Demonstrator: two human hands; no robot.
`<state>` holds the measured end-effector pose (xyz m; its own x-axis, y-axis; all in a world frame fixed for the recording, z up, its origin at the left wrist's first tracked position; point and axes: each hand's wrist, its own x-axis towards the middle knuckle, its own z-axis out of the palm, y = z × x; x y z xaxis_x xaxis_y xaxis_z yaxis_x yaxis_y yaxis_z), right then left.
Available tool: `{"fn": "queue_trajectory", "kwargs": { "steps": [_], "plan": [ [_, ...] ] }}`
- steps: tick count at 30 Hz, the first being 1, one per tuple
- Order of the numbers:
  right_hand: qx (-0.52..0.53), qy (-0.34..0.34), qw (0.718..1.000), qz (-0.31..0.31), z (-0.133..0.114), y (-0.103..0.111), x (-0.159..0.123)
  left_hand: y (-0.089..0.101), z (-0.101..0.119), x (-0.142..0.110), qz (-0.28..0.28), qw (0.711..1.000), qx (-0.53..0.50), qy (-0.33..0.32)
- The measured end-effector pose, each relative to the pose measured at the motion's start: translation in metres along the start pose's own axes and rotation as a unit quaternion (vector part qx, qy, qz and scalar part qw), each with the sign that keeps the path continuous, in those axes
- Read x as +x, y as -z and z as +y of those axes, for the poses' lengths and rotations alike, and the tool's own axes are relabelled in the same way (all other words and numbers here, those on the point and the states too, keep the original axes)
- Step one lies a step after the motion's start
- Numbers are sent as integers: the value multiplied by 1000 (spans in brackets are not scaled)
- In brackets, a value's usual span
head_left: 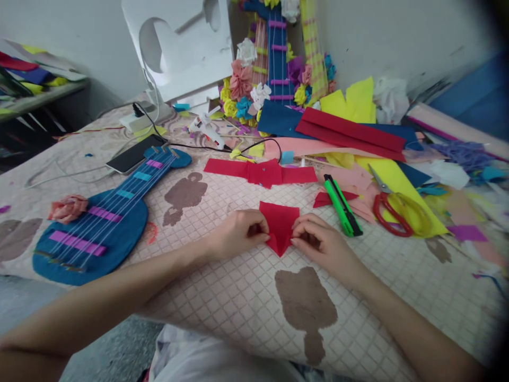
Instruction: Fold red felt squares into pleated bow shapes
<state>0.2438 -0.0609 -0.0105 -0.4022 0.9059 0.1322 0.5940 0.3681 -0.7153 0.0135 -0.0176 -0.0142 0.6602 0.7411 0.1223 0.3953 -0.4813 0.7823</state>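
A small red crepe paper piece (281, 220) with a pointed lower end lies in front of me on the patterned tablecloth (230, 286). My left hand (242, 233) pinches its left lower edge between thumb and finger. On the opposite side, my right hand (322, 241) pinches the right lower edge the same way. Both lower corners look folded or curled inward toward the point. Just beyond it lies a longer red paper strip (264, 173) with a wider middle. Red paper scraps (322, 199) lie to the right, partly under a green utility knife (342, 207).
A blue paper guitar (99, 233) with a pink flower lies at left, near a phone (135, 154). Behind are a white glue gun (209, 130), its cord and a power strip (139, 119). Red-handled scissors (392, 215) rest at right among paper scraps. Decorated guitars (277, 58) stand against the wall.
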Motion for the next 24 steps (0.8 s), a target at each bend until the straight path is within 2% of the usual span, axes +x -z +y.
{"fn": "queue_trajectory", "kwargs": {
  "steps": [2,6,16,20,24],
  "plan": [
    [-13,-14,1000,16,-2,-5,2,-3,6,5,17,999,22,25],
    [-25,-19,999,26,-6,-9,4,-4,15,11,22,998,47,35],
    [-29,-34,999,32,-8,-12,4,-7,13,9,28,998,48,33],
    [-13,-38,999,22,-9,-10,3,-4,13,9,12,999,46,26],
    [22,-31,999,-17,-8,-3,1,2,10,8,-19,1000,23,3]
  ]
}}
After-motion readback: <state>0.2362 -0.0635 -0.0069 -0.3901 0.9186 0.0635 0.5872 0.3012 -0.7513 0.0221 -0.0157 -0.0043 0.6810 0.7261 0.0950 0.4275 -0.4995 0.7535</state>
